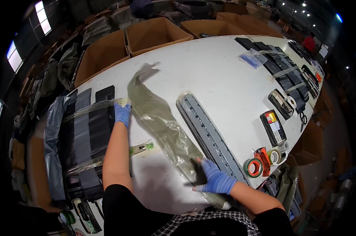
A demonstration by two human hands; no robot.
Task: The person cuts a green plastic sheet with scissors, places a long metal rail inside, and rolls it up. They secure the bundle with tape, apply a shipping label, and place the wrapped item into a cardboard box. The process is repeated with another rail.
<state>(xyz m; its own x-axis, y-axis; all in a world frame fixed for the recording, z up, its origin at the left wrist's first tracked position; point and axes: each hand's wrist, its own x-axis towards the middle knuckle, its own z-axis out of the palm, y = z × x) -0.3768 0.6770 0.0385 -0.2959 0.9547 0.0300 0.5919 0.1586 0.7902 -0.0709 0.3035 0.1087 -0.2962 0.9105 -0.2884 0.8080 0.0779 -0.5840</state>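
A long olive-green plastic bag (pixel 162 128) stretches across the table in front of me, its far end curled up. My right hand (pixel 216 177), in a blue glove, grips its near part, thumb on one side and fingers on the other. My left hand (pixel 122 113), gloved in blue with pale fingertips, is closed between the bag's left edge and a stack of black and grey folded bags (pixel 83 133). What its fingers hold is hidden. Clear tape strips (pixel 89 108) cross that stack. To the right of the olive bag lies a grey, plastic-wrapped long bundle (pixel 211 137).
Open cardboard boxes (pixel 156 37) line the far edge of the white table (pixel 178 63). On the right are dark packs (pixel 284 67), a black case (pixel 273 128), scissors (pixel 303 121), tape rolls (pixel 253 168) and an orange tape dispenser (pixel 263 159). Tape tools (pixel 85 214) lie near left.
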